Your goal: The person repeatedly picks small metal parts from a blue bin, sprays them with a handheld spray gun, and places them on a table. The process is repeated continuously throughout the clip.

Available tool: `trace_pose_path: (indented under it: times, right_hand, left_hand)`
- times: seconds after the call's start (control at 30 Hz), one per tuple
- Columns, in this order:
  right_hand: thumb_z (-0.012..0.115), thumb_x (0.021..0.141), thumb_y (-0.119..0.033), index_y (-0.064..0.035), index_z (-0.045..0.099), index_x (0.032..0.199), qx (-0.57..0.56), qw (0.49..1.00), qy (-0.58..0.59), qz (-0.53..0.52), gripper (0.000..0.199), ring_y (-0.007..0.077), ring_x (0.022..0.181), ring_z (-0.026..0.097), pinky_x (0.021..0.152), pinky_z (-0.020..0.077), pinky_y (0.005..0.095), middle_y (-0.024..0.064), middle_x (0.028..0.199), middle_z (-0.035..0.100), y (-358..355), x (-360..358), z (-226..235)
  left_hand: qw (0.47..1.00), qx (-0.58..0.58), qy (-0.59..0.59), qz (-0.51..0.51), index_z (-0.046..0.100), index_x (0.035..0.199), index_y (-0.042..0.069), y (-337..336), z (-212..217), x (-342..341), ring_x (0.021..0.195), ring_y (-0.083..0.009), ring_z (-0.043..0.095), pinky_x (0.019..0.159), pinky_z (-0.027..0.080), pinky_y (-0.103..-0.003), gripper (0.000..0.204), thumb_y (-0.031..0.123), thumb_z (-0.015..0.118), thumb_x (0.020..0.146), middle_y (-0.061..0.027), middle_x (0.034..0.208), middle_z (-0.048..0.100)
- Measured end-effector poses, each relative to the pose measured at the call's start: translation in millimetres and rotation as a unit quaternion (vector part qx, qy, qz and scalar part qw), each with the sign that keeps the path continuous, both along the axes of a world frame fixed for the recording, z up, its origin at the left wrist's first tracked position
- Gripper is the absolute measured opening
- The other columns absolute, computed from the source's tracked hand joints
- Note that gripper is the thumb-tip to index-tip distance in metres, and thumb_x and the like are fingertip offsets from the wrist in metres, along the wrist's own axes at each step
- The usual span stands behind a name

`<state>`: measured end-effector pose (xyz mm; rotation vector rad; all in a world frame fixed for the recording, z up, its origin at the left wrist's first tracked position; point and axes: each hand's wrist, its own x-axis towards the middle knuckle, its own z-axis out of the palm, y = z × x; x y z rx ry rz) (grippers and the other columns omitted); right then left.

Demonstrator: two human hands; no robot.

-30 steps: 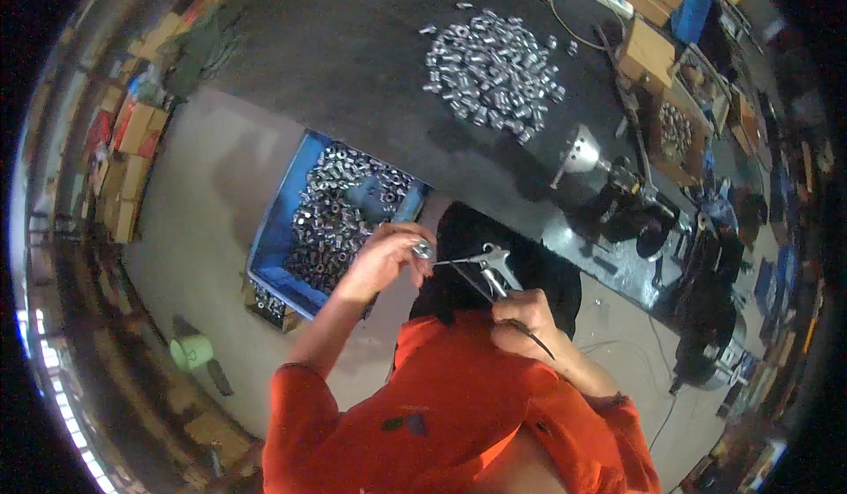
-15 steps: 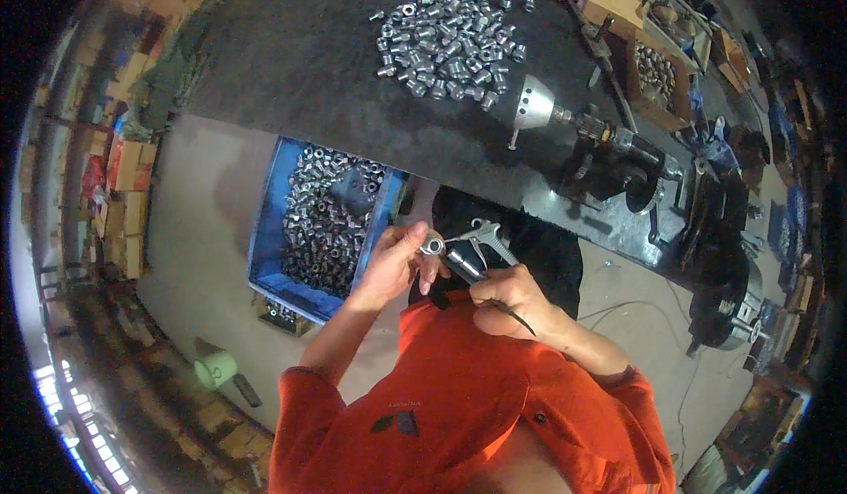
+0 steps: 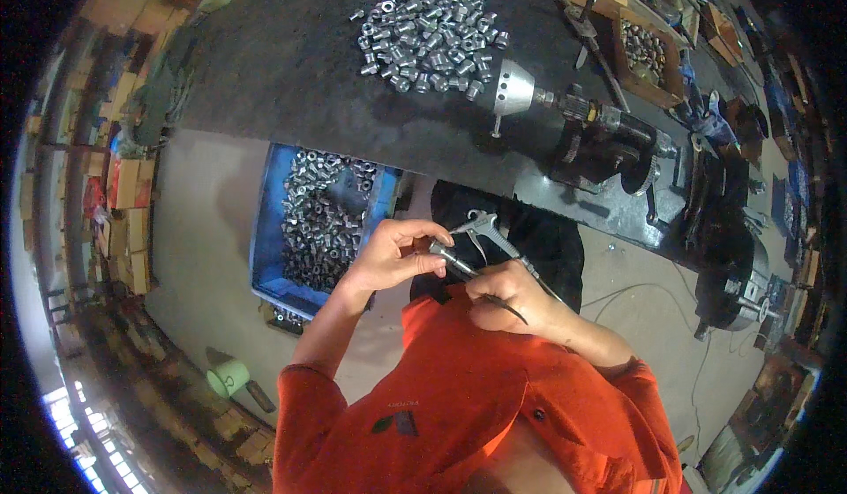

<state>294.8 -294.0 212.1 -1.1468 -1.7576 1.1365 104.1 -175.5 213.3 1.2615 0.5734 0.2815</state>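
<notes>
Here, a small metal fitting sits between the thumb and fingers of the person's left hand, which pinches it at the end of a cylindrical tool. The right hand is curled around that tool. The fingers partly cover the fitting, so whether the tool enters it cannot be told; the right hand hides the tool's rear. Both forearms angle inward from the orange sleeves, bringing the hands close together.

Dim light — black, warped rim
</notes>
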Motion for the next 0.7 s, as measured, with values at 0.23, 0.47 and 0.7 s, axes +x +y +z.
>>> trace_pose_path:
  times: [0.23,0.47,0.7]
  right_hand:
    - [0.057,0.062,-0.008,-0.0036,0.048,0.059,0.001,0.999,0.01,-0.044,0.01,0.03,0.054,0.053,0.047,0.0385,0.0383,0.0119,0.056,0.046,-11,19,12]
    - [0.059,0.055,0.0,-0.0063,0.04,0.056,0.111,0.99,0.062,-0.056,0.02,0.0263,0.047,0.043,0.042,0.0303,0.0366,0.0081,0.055,0.039,-5,15,33]
    - [0.059,0.058,-0.003,-0.0054,0.04,0.055,0.09,0.991,0.074,-0.065,0.019,0.029,0.049,0.045,0.043,0.0316,0.04,0.0102,0.053,0.039,4,2,23]
  left_hand:
    - [0.903,0.396,0.144,0.085,0.062,0.087,0.002,13,-3,-2,0.056,-0.0121,0.053,0.056,0.044,-0.025,0.022,0.005,0.071,0.067,-0.0054,0.075,0.061]
    - [0.811,0.538,0.211,0.088,0.061,0.083,0.007,10,-21,-4,0.05,-0.0181,0.053,0.049,0.043,-0.03,0.022,0.01,0.071,0.064,-0.0058,0.068,0.057]
    - [0.83,0.507,0.211,0.094,0.062,0.083,0.009,8,-18,-3,0.054,-0.0242,0.057,0.049,0.044,-0.033,0.023,0.01,0.071,0.061,-0.0082,0.066,0.058]
